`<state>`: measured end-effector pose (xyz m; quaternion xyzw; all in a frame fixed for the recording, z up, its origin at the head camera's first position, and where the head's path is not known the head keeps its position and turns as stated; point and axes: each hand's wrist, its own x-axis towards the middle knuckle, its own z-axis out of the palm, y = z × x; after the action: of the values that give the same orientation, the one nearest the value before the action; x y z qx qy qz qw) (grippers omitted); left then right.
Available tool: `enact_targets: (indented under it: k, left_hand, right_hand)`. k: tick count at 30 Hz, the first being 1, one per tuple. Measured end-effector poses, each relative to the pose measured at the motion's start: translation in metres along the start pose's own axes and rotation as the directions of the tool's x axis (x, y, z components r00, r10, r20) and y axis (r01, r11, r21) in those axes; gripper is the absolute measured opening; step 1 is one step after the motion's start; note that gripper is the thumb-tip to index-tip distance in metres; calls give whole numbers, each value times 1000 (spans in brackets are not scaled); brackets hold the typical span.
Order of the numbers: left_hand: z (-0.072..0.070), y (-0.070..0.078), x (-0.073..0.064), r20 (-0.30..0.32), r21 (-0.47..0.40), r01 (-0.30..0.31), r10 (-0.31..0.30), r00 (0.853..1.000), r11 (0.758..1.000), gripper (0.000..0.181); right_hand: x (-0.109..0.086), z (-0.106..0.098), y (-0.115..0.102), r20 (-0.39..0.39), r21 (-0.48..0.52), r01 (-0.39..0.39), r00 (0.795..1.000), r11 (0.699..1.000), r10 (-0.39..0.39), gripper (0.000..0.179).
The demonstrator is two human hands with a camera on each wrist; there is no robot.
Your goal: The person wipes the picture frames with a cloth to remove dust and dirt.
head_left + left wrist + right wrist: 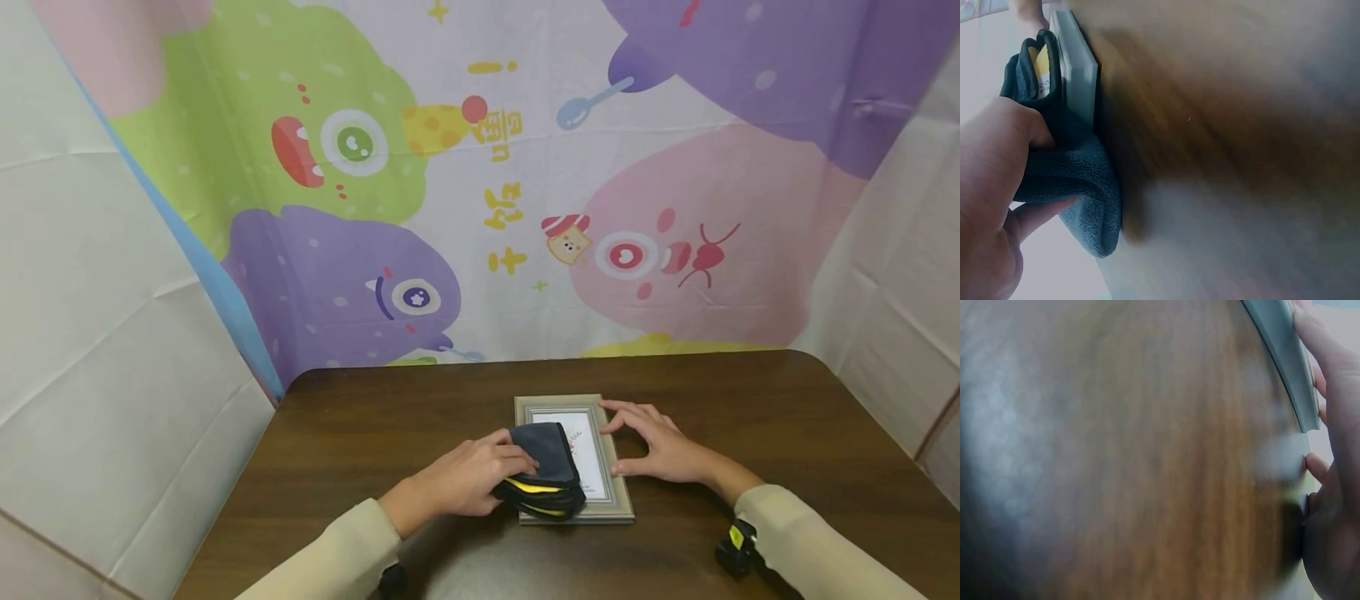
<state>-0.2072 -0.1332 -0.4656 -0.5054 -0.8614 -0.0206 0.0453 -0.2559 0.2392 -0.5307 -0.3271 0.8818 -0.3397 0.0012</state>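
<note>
On the brown tabletop point(360, 417), before a cartoon backdrop point(517, 308), lies a picture frame point(592, 454), a folded grey cloth point(543, 450) over its left part. The left hand point(474, 472) grips the cloth in its fingers; the right hand point(670, 448), fingers loosely spread, touches the frame's right edge. Wiping seems in hand; the next stroke likely calls for steadying the frame while sliding the cloth.

Cartoon-monster cloth backdrop point(525, 175) behind brown wooden table point(352, 442).
</note>
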Motion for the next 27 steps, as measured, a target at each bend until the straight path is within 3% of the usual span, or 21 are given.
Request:
enact_targets:
  k: [17, 27]
  left_hand:
    - [0, -30, 22, 60, -72, 128, -124, 990, 989, 52]
    - [2, -45, 36, 47, -71, 191, -188, 981, 979, 50]
  right_hand:
    - [1, 0, -1, 3, 11, -1, 1000, 1000, 1, 46]
    - [1, 0, 1, 7, -2, -10, 1000, 1000, 10, 46]
